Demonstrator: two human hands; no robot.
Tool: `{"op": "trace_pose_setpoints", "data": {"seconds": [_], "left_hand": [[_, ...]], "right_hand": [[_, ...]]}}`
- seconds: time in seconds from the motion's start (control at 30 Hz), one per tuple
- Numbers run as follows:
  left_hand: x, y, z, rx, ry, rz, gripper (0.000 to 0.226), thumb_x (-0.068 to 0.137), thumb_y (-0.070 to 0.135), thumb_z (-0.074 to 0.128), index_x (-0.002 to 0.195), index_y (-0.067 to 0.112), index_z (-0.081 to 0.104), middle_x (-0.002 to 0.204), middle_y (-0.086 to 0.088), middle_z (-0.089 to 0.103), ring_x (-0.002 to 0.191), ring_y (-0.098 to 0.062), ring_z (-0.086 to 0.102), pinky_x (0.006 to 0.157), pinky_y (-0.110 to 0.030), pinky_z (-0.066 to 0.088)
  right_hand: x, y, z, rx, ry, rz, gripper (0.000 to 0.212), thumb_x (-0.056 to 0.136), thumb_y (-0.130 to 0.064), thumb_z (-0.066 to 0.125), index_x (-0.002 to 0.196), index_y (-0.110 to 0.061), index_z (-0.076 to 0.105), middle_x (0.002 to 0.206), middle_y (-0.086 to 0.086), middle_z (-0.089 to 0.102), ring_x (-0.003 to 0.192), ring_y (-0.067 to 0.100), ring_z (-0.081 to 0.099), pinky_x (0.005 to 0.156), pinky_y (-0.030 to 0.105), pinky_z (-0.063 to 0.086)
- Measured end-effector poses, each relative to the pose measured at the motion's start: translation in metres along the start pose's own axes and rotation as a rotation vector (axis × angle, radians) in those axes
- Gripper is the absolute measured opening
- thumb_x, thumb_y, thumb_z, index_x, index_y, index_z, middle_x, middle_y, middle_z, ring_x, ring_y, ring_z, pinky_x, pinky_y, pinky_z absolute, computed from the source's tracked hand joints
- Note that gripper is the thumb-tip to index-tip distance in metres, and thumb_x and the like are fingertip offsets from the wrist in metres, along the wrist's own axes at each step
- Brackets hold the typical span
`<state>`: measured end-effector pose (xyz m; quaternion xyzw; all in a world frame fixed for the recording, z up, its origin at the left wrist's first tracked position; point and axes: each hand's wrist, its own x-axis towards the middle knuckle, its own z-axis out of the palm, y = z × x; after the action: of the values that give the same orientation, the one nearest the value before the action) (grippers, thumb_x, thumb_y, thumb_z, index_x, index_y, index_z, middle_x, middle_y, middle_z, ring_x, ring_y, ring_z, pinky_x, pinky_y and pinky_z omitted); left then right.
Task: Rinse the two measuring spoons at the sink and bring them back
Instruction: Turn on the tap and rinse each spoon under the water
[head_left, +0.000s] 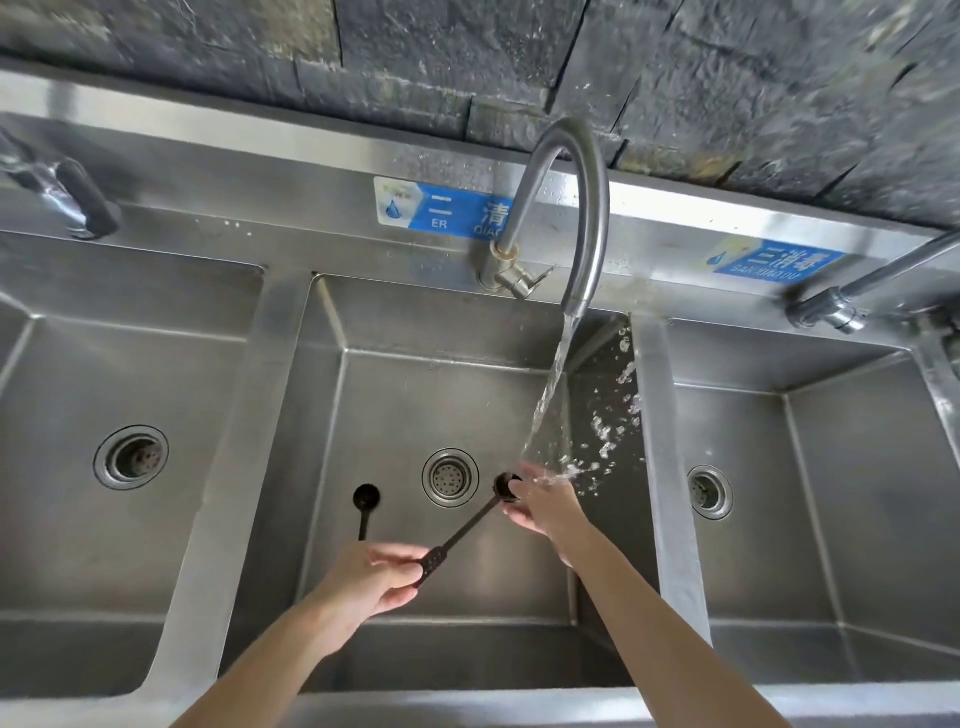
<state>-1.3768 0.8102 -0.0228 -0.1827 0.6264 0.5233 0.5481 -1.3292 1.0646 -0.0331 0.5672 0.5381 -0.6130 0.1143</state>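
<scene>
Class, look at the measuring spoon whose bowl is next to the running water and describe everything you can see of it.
The measuring spoon is black, probably plastic, with a small round bowl and a long thin handle that widens at its end. It slants over the middle basin, bowl up-right beside the drain. The left hand pinches the handle end; the right hand rubs the bowl, and the stream lands on that hand.
</scene>
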Motion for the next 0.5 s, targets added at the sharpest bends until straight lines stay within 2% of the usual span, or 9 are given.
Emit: {"op": "trace_pose_setpoints", "data": {"seconds": [0.07,0.13,0.2,0.23,0.33,0.43,0.5], "left_hand": [[0.003,-0.001,-0.003,-0.001,-0.009,-0.002,0.026,0.084,-0.004,0.073,0.092,0.019,0.083,0.101,-0.004,0.080,0.095,-0.018,0.076,0.074,-0.023,0.060],[0.006,-0.002,-0.006,-0.014,-0.008,0.000,0.026,0.085,-0.003,0.072,0.093,0.018,0.083,0.104,-0.006,0.078,0.096,-0.019,0.074,0.074,-0.023,0.059],[0.009,-0.004,-0.009,-0.032,-0.006,0.014,0.025,0.086,-0.003,0.071,0.094,0.018,0.083,0.104,-0.009,0.077,0.094,-0.019,0.072,0.074,-0.023,0.059],[0.011,-0.005,-0.011,-0.055,-0.002,0.024,0.025,0.086,-0.003,0.070,0.095,0.017,0.082,0.105,-0.011,0.076,0.093,-0.020,0.071,0.074,-0.024,0.059],[0.018,-0.009,-0.015,-0.194,0.051,0.044,0.023,0.086,-0.007,0.069,0.099,0.008,0.079,0.105,-0.017,0.074,0.090,-0.023,0.071,0.072,-0.025,0.060],[0.022,-0.010,-0.013,-0.352,0.110,0.052,0.020,0.084,-0.010,0.069,0.101,0.000,0.075,0.098,-0.020,0.073,0.086,-0.022,0.071,0.071,-0.023,0.062],[0.024,-0.010,-0.011,-0.390,0.164,0.065,0.019,0.085,-0.010,0.068,0.101,-0.002,0.074,0.100,-0.020,0.072,0.089,-0.023,0.070,0.080,-0.026,0.060]], "right_hand": [[0.003,-0.004,0.003,-0.050,-0.021,-0.012,0.041,0.100,-0.001,0.062,0.140,-0.007,0.058,0.130,0.022,0.066,0.087,0.026,0.073,0.065,0.021,0.063],[0.004,-0.011,0.003,-0.186,-0.010,-0.031,0.033,0.096,0.003,0.066,0.128,-0.006,0.067,0.111,0.015,0.072,0.068,0.015,0.067,0.048,0.015,0.055],[0.002,-0.019,0.002,-0.303,-0.009,-0.085,0.025,0.095,-0.006,0.070,0.120,-0.005,0.071,0.089,0.005,0.072,0.060,0.012,0.066,0.049,0.017,0.055],[0.001,-0.023,0.003,-0.321,-0.012,-0.103,0.024,0.095,-0.008,0.070,0.118,-0.004,0.070,0.084,0.005,0.071,0.058,0.012,0.067,0.051,0.019,0.056],[0.001,-0.029,0.001,-0.353,0.012,-0.076,0.012,0.089,0.004,0.075,0.098,-0.004,0.073,0.078,0.008,0.074,0.047,0.010,0.071,0.044,0.020,0.057],[0.006,-0.031,0.003,-0.441,0.067,-0.118,0.025,0.089,0.004,0.074,0.084,-0.021,0.077,0.089,0.006,0.079,0.057,0.013,0.078,0.051,0.022,0.061],[0.007,-0.032,0.006,-0.474,0.074,-0.114,0.022,0.088,0.001,0.075,0.091,-0.020,0.080,0.095,0.005,0.079,0.063,0.017,0.080,0.061,0.026,0.065]]}}
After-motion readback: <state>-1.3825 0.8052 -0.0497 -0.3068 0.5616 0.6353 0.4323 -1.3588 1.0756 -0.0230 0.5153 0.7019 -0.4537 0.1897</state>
